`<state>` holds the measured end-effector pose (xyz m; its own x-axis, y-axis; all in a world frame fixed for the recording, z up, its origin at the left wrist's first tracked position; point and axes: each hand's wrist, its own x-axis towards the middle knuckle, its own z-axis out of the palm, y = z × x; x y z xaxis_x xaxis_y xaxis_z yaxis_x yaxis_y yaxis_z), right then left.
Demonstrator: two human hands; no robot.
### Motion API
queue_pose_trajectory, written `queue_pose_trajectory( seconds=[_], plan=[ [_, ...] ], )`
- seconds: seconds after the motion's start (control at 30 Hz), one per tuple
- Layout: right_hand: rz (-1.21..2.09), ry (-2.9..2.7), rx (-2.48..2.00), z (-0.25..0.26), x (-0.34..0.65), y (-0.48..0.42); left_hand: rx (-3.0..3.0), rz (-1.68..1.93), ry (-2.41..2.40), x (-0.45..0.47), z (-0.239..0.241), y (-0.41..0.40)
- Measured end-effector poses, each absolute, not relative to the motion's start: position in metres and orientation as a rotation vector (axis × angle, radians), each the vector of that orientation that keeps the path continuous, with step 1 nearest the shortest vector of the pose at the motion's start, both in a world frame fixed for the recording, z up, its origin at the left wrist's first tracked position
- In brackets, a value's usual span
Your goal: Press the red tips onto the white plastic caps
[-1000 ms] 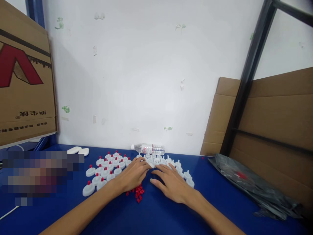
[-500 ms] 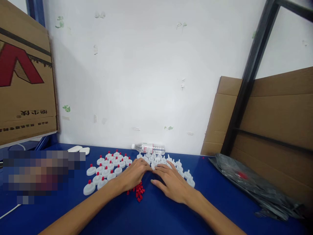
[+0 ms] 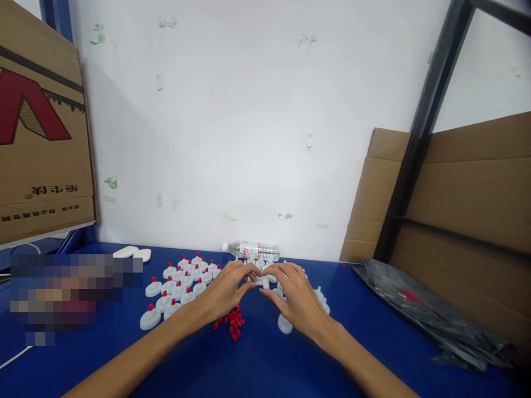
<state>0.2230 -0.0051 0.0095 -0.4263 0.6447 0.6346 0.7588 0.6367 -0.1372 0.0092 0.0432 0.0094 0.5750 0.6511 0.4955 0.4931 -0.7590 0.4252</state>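
I have the heap of small red caps [image 3: 234, 319] as my landmark, hard little pieces, glossy and lying in all directions on the smooth blue worktop [image 3: 232, 370]. Beyond it and a little to its right, my two hands come close together. The grip of my right hand [image 3: 296, 293] is clamped, thumb and bent fingers, on a small white plastic piece [image 3: 266, 282], which looks like a short cylinder. My left hand [image 3: 230, 284] has its fingertips curled just beside this piece; whether they also press on it, I cannot tell.

To the left of the heap stand rows of round, milky white nozzle lids [image 3: 179, 292], each with a red cap on its tip. Right of the heap, and beyond it, are similar bare nozzle lids [image 3: 322, 299], with thin pointed spouts, partly hidden by my hands. One single white lid [image 3: 285, 324] lies to the right of the heap, under my right hand. Farther beyond the heap, a clear ribbed plastic bottle [image 3: 254, 251] lies on its side. Well to the right is a wrinkled grey plastic bag [image 3: 431, 320].
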Motion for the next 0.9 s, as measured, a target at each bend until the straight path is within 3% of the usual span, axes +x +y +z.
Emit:
queue_pose_trajectory(
  seconds=[0.17, 0.53, 0.9],
  plan=[
    [-0.182, -2.233, -1.098, 0.007, 0.224, -0.003, 2.367, 0.899, 0.866, 0.01, 0.014, 0.042],
    [-0.164, -2.195, -1.109, 0.007, 0.224, -0.004, 2.604, 0.445, 0.941, -0.029, 0.031, 0.063],
    [-0.142, -2.229, -1.139, 0.005, 0.221, -0.005, 2.632, 0.397, 0.933, -0.025, 0.024, 0.061]
  ],
)
